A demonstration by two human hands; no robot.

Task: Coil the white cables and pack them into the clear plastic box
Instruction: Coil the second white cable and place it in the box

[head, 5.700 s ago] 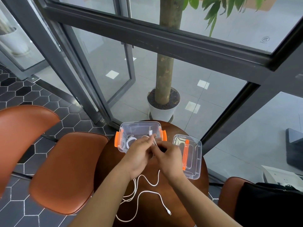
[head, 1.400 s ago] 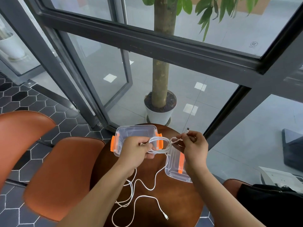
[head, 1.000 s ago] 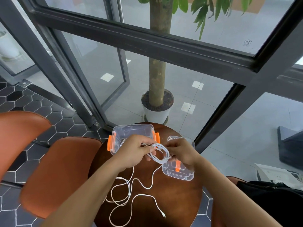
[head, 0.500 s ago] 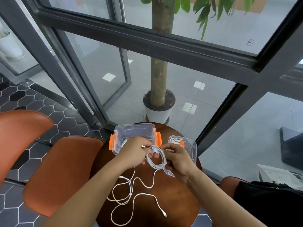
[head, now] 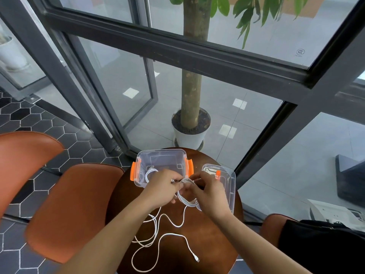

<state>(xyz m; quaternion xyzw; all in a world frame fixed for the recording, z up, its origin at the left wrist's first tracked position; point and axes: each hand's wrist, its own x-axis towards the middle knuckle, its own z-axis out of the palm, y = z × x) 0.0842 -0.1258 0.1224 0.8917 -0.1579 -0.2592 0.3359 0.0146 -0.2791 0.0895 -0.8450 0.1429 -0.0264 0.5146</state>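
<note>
A clear plastic box (head: 161, 158) with orange latches stands open at the far side of a small round wooden table (head: 207, 246). One coiled white cable (head: 150, 173) lies inside it. Just in front of the box, my left hand (head: 162, 189) and my right hand (head: 209, 191) together hold a coil of white cable (head: 187, 201). My left fingers pinch its top; my right fingers pinch the cable end beside them. Loose white cable (head: 158, 240) trails over the table below my hands, ending in a plug.
The box's clear lid (head: 227, 184) lies to the right of the box, partly behind my right hand. Orange chairs (head: 75, 204) stand to the left. A potted tree (head: 190, 127) is behind window glass beyond the table. A black bag (head: 324, 244) sits at lower right.
The hands have come together again over the coil after the right hand drew the cable end out to the right. The coil now hangs lower between them, in front of the box.
</note>
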